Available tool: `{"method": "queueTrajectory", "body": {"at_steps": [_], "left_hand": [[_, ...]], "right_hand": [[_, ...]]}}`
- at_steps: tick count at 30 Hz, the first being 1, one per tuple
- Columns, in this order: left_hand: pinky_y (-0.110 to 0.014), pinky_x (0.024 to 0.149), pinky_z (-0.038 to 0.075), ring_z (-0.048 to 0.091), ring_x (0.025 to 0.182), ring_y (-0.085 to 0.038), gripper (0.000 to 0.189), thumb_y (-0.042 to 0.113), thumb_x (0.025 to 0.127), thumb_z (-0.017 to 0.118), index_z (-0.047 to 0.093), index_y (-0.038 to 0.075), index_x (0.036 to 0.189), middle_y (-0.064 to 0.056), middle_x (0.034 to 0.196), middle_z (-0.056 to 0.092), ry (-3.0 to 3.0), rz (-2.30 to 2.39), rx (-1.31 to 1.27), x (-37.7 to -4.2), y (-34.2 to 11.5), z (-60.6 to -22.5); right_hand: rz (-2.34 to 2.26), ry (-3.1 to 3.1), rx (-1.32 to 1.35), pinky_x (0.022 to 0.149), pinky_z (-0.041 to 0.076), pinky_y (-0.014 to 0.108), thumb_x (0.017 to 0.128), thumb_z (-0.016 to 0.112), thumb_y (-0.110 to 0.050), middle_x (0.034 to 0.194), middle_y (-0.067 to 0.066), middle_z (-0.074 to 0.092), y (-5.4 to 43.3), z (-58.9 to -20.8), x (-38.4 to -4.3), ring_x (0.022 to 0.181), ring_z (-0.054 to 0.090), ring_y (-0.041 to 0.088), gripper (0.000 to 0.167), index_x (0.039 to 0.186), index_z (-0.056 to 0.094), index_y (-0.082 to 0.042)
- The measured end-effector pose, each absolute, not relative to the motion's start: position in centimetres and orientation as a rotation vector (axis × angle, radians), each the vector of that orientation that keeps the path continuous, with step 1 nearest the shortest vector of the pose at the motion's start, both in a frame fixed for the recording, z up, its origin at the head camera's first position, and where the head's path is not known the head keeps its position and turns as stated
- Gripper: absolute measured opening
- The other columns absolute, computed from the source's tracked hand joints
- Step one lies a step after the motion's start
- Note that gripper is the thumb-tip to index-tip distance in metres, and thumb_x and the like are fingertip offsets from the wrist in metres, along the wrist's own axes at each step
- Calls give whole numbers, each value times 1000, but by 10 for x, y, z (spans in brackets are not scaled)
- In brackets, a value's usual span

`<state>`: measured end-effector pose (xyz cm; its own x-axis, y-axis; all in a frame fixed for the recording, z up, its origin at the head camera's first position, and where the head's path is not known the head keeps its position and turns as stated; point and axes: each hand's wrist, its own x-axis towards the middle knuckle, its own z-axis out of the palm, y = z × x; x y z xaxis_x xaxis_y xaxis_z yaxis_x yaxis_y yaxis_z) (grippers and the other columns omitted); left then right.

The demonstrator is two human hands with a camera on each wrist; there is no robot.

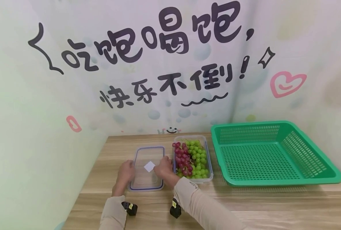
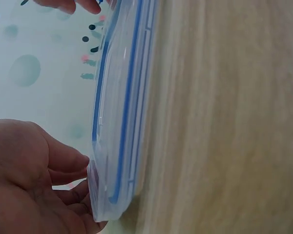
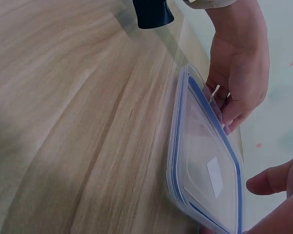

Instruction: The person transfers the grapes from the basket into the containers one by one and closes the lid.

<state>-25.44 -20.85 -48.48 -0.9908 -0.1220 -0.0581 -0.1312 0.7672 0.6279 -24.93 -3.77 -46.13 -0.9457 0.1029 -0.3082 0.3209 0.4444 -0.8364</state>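
Note:
A clear plastic container lid (image 1: 143, 182) with a blue seal and a white label (image 1: 149, 166) lies low over the wooden table, between the two hands. My left hand (image 1: 126, 172) grips its left edge; in the left wrist view the thumb and curled fingers (image 2: 71, 158) pinch the rim. At the right edge is my right hand (image 1: 164, 168). The right wrist view shows its thumb (image 3: 268, 181) raised off the lid, while another fingertip shows below the rim. Just right of that hand stands a clear box (image 1: 210, 176) holding red grapes (image 1: 182, 159) and green grapes (image 1: 199, 156).
A large green plastic basket (image 1: 274, 183) with mesh sides stands at the right of the wooden table (image 1: 147, 214). Behind the table hangs a printed wall cloth (image 1: 147, 124) with black lettering. Black devices (image 1: 175, 210) are worn at the wrists.

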Motion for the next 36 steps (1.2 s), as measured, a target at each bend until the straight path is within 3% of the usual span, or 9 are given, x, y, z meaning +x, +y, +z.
{"method": "queueTrajectory", "body": {"at_steps": [11,22,36], "left_hand": [[-59,107,42,46,129,-50,44,0,98,39,44,-14,139,-36,142,44,2831,1153,-319,-254,-211,-480],[-60,108,41,43,132,-51,43,4,102,34,45,-14,139,-37,141,45,2847,1186,-300,-256,-214,-470],[-59,106,43,43,132,-50,44,3,101,32,45,-11,140,-35,143,44,2853,1214,-347,-251,-210,-449]], "right_hand": [[-1507,2550,339,106,44,51,79,67,1,131,31,47,-38,-455,-247,121,48,39,63,138,45,8],[-1521,2541,341,106,45,51,84,67,1,137,27,45,-39,-437,-247,120,47,35,64,144,43,1],[-1562,2572,271,94,54,48,83,67,2,131,22,49,-36,-428,-246,112,52,31,64,143,45,-2]]}}
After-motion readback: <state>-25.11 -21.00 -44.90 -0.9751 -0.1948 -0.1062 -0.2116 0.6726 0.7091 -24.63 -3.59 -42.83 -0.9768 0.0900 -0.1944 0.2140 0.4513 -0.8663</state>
